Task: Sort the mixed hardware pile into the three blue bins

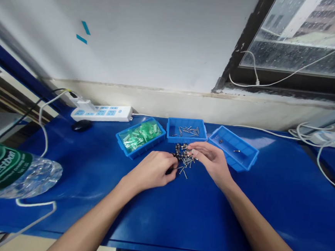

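A white plastic power strip with pale blue sockets [101, 112] lies at the back left of the glossy blue worktop [177, 219], close to the white wall [140, 34]. Just in front of its left end sits a small black oval mouse [81, 125]. A clear plastic water bottle with a green label [10, 171] lies on its side at the left edge. White cables [314, 137] run along the back right, below the dark-framed window [302, 39]. Two small blue tape strips [83, 33] stick to the wall.
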